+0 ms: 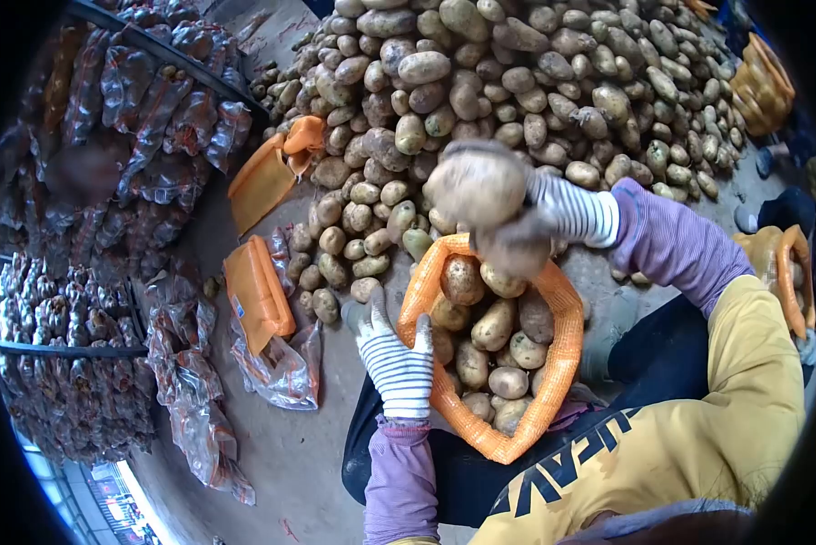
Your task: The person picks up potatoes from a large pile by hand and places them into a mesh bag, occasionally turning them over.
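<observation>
An orange mesh sack [567,336] stands open in front of me, partly filled with potatoes. My left hand [391,350], in a striped work glove, grips the sack's left rim and holds it open. My right hand [539,218], also gloved, holds a large potato [477,186] and a second, smaller one just above the sack's mouth. Behind lies a big pile of potatoes [517,82] on the concrete floor.
Two folded orange mesh sacks [258,291] lie on the floor to the left, one nearer the pile [267,177]. Clear plastic bags [190,381] and netted bundles on racks [108,136] fill the left side. More orange sacks [762,86] stand at the right.
</observation>
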Demonstrator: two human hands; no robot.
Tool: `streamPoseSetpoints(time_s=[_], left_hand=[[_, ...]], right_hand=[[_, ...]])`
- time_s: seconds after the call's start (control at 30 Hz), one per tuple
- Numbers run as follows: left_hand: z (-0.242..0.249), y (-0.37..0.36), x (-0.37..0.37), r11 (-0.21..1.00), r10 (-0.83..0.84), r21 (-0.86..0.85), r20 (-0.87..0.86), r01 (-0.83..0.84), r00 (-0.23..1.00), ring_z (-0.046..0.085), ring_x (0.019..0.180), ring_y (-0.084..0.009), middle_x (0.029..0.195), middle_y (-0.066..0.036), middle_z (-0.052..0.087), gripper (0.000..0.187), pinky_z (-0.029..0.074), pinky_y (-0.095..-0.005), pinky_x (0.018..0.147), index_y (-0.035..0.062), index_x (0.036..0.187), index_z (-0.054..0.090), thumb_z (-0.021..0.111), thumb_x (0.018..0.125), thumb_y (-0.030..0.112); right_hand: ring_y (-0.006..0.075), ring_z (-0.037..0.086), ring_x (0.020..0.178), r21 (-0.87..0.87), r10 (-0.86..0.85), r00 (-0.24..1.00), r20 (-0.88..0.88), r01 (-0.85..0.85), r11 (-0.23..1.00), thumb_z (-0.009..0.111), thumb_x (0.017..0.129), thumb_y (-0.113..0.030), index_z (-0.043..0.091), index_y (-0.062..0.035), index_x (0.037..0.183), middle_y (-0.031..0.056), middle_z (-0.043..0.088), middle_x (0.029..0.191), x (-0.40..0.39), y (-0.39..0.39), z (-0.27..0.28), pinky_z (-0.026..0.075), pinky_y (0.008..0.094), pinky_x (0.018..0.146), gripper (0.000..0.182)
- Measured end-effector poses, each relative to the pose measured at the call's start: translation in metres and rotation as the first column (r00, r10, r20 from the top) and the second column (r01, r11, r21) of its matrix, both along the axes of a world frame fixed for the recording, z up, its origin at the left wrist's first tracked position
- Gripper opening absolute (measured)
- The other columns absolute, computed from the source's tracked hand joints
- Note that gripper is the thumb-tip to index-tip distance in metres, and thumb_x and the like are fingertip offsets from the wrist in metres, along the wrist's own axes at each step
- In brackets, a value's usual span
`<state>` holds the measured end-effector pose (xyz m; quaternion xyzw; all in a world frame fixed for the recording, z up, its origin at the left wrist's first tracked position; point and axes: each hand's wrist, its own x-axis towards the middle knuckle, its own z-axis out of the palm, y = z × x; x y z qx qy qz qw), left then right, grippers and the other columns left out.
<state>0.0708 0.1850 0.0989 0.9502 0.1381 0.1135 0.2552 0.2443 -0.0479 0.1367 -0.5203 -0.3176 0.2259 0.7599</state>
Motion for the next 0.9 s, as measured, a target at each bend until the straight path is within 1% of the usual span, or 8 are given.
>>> streamPoseSetpoints(time_s=[0.07,0.1,0.23,0.3,0.37,0.57,0.77,0.9], left_hand=[[-0.028,0.007,-0.003,0.989,-0.023,-0.146,0.041,0.029,0.999,0.060,0.111,-0.0384,0.122,-0.023,0.061,0.066,0.046,-0.0420,0.100,0.0019,0.141,0.045,0.072,0.083,0.018],[-0.038,0.018,-0.005,0.958,-0.054,-0.286,-0.074,0.031,0.996,0.064,0.109,-0.0290,0.119,-0.020,0.064,0.053,0.048,-0.0380,0.099,0.0013,0.136,0.050,0.068,0.087,0.013],[-0.036,0.035,-0.010,0.841,-0.007,-0.541,-0.007,0.002,1.000,0.060,0.108,-0.0182,0.118,-0.011,0.064,0.034,0.048,-0.0304,0.096,0.0000,0.125,0.057,0.060,0.092,0.003],[-0.028,0.034,-0.016,0.743,0.024,-0.668,-0.028,-0.037,0.999,0.061,0.107,-0.0177,0.116,-0.011,0.065,0.029,0.048,-0.0305,0.097,-0.0006,0.121,0.059,0.054,0.092,-0.005],[-0.031,0.039,-0.017,0.754,0.024,-0.653,-0.084,-0.073,0.996,0.061,0.106,-0.0185,0.117,-0.011,0.065,0.030,0.048,-0.0310,0.097,-0.0008,0.121,0.059,0.058,0.091,-0.002],[0.015,0.007,-0.005,0.879,-0.178,0.415,-0.172,0.235,0.969,0.056,0.113,-0.0372,0.125,-0.022,0.055,0.079,0.047,-0.0455,0.096,0.0050,0.141,0.045,0.079,0.074,0.029],[-0.008,-0.034,0.039,0.918,-0.115,0.271,-0.519,0.290,0.847,0.061,0.111,-0.0346,0.134,-0.021,0.051,0.115,0.052,-0.0424,0.093,0.0002,0.154,0.016,0.085,0.070,0.037],[-0.023,-0.037,0.053,0.944,-0.054,0.228,-0.611,0.240,0.790,0.062,0.112,-0.0341,0.135,-0.023,0.052,0.120,0.053,-0.0412,0.093,-0.0023,0.153,0.013,0.085,0.068,0.043]], right_hand=[[0.0221,0.058,0.117,-0.051,0.097,0.947,0.306,-0.085,0.995,0.082,0.070,0.002,0.034,-0.0209,0.147,0.0100,0.058,0.129,-0.063,0.019,0.018,0.050,0.0368,0.101,0.093],[0.0213,0.059,0.114,-0.051,0.234,0.938,-0.255,-0.254,0.966,0.080,0.076,-0.008,0.036,-0.0210,0.147,0.0086,0.059,0.125,-0.090,0.037,0.030,0.052,0.0363,0.096,0.084],[0.0339,0.059,0.111,-0.768,0.584,0.516,0.626,0.281,0.576,0.076,0.068,-0.018,0.051,-0.0190,0.134,0.0133,0.046,0.137,-0.148,0.026,-0.020,0.056,0.0437,0.081,0.071],[0.0333,0.051,0.122,-0.568,0.477,0.310,0.822,0.391,0.725,0.079,0.065,-0.026,0.046,-0.0163,0.140,0.0112,0.049,0.136,-0.174,0.028,-0.062,0.050,0.0480,0.095,0.083],[0.0308,0.050,0.124,-0.718,0.595,0.445,0.669,0.179,0.673,0.081,0.065,-0.031,0.048,-0.0133,0.137,0.0105,0.049,0.136,-0.186,0.022,-0.044,0.046,0.0493,0.100,0.081],[0.0312,0.062,0.100,-0.687,0.488,0.547,0.680,0.245,0.684,0.071,0.075,-0.044,0.058,-0.0074,0.126,0.0121,0.061,0.116,-0.173,0.039,-0.066,0.050,0.0450,0.089,0.064],[0.0328,0.053,0.120,-0.579,0.406,0.498,0.766,0.259,0.773,0.070,0.078,-0.043,0.053,-0.0064,0.130,0.0141,0.054,0.131,-0.169,0.010,-0.058,0.048,0.0452,0.095,0.065],[0.0354,0.065,0.092,-0.641,0.354,0.615,0.705,0.339,0.689,0.064,0.086,-0.041,0.062,-0.0016,0.111,0.0161,0.065,0.103,-0.156,-0.003,-0.050,0.054,0.0431,0.081,0.047]])
